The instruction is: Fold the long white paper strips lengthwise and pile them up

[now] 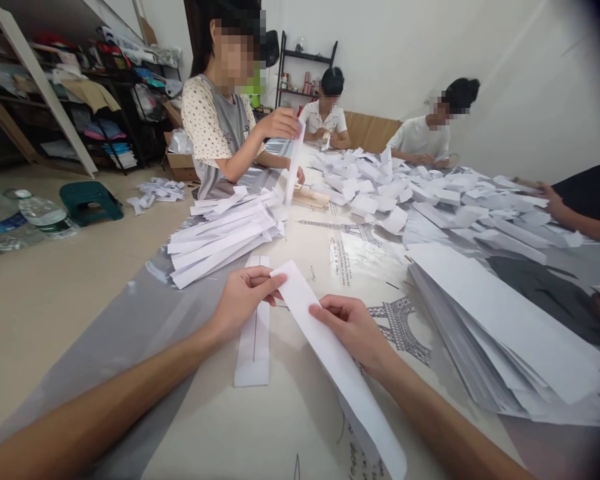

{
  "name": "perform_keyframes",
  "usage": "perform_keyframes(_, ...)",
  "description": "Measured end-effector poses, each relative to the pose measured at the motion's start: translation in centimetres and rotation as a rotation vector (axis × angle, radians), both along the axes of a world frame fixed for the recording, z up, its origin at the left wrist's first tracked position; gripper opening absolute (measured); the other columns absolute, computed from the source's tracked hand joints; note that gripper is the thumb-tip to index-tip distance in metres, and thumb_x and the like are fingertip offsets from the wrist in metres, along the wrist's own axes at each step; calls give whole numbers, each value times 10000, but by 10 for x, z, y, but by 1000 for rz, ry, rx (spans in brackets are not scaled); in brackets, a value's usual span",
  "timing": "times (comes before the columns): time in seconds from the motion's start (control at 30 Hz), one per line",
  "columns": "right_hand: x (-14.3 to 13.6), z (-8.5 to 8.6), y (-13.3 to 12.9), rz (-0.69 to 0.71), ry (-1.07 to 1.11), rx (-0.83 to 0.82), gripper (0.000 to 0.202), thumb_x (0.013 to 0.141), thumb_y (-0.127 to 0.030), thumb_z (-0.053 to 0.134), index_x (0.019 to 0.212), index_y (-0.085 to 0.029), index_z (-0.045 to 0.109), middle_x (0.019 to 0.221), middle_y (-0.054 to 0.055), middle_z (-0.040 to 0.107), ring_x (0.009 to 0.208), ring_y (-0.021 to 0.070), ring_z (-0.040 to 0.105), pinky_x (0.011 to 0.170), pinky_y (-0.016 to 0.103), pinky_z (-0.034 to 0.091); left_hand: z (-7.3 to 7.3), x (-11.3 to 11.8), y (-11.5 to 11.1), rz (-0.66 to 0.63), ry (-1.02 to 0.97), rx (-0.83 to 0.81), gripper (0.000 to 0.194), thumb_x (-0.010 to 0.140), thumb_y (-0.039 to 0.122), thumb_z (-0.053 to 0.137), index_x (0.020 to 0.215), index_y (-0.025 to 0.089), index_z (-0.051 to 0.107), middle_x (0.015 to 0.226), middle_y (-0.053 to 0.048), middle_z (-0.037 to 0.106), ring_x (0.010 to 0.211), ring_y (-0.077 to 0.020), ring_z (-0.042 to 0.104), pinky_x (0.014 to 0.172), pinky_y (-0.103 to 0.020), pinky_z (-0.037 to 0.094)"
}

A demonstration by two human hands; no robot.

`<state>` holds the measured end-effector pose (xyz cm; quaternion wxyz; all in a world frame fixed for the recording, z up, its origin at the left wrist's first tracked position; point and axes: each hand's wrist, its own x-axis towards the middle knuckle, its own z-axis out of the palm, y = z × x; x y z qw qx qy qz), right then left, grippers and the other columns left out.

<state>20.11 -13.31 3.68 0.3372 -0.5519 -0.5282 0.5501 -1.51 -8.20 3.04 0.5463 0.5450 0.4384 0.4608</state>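
A long folded strip of white paper (340,353) slants across the space in front of me, above the table. My left hand (250,293) pinches its far end between thumb and fingers. My right hand (350,327) grips its right edge a little lower down, thumb on top. Under my left hand lies a flat white strip with a dark line along its middle (253,347). To the left, beyond that hand, is a heap of folded paper strips (225,237). A fanned stack of white sheets (505,327) rests to the right of my right hand.
The table cover (200,433) has Eiffel Tower prints and writing. A large pile of folded papers (380,180) spreads over the far side. A co-worker (215,133) at the left holds up a strip; others sit around the table. A green stool (91,202) and water bottles (45,213) stand left.
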Motion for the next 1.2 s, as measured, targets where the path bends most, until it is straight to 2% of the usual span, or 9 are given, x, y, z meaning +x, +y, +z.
perform_keyframes(0.27, -1, -2, 0, 40, -21, 58, 379, 889, -556, 669, 820, -185, 708, 708, -17, 582, 588, 110, 456, 537, 244, 327, 2, 3, -4, 84, 28, 7, 302, 799, 487, 787, 734, 198, 728, 716, -55, 749, 674, -205, 700, 591, -295, 517)
perform_keyframes(0.5, -5, -7, 1, 53, -99, 167, 364, 934, -526, 610, 790, -196, 659, 743, -5, 601, 620, 130, 492, 559, 262, 371, 4, 1, -1, 86, 140, 62, 300, 802, 489, 767, 694, 212, 721, 655, -11, 687, 617, -162, 603, 605, -279, 445)
perform_keyframes(0.57, -7, -11, 0, 28, -149, 251, 302, 952, -498, 597, 901, -211, 674, 769, -5, 611, 639, 139, 506, 584, 273, 411, 3, -2, 3, 79, 184, 100, 302, 800, 483, 762, 680, 211, 709, 683, 1, 670, 637, -154, 576, 613, -270, 416)
perform_keyframes(0.63, -7, -15, -2, 18, -239, 345, 287, 963, -446, 597, 1157, -243, 654, 813, -5, 626, 668, 153, 533, 632, 294, 468, -1, -7, 11, 63, 240, 152, 318, 822, 480, 727, 669, 204, 684, 701, 8, 644, 643, -150, 540, 612, -269, 384)
perform_keyframes(0.73, -7, -20, -5, 126, -460, 535, 489, 978, -336, 578, 1458, -296, 497, 1099, 63, 668, 930, 218, 622, 800, 379, 554, -11, -15, 27, 32, 407, 260, 359, 863, 456, 656, 621, 198, 603, 650, 22, 570, 630, -148, 486, 614, -275, 346)
perform_keyframes(0.8, -7, -21, -7, 253, -600, 691, 486, 1002, -265, 524, 1485, -310, 488, 1371, 92, 598, 1203, 274, 569, 961, 472, 539, -18, -20, 37, 28, 549, 331, 360, 878, 442, 625, 616, 201, 570, 643, 23, 560, 643, -158, 482, 631, -287, 342)
perform_keyframes(0.87, -6, -22, -8, 370, -692, 809, 440, 1033, -211, 445, 1454, -306, 530, 1509, 65, 527, 1351, 287, 483, 1067, 530, 483, -24, -23, 43, 36, 674, 393, 335, 874, 438, 622, 636, 206, 576, 681, 4, 589, 712, -188, 505, 687, -308, 369)
perform_keyframes(0.97, -6, -24, -8, 477, -765, 855, 414, 1067, -199, 381, 1427, -291, 564, 1520, 26, 545, 1399, 263, 468, 1098, 530, 469, -28, -23, 46, 62, 779, 441, 278, 854, 439, 640, 695, 214, 603, 784, -36, 620, 870, -247, 517, 799, -355, 403)
perform_keyframes(1.2, -5, -27, -10, 482, -816, 860, 417, 1075, -218, 388, 1452, -294, 550, 1534, 11, 535, 1428, 252, 462, 1107, 523, 474, -31, -23, 44, 72, 810, 454, 213, 878, 408, 613, 777, 227, 564, 897, -52, 627, 952, -269, 518, 878, -400, 415)
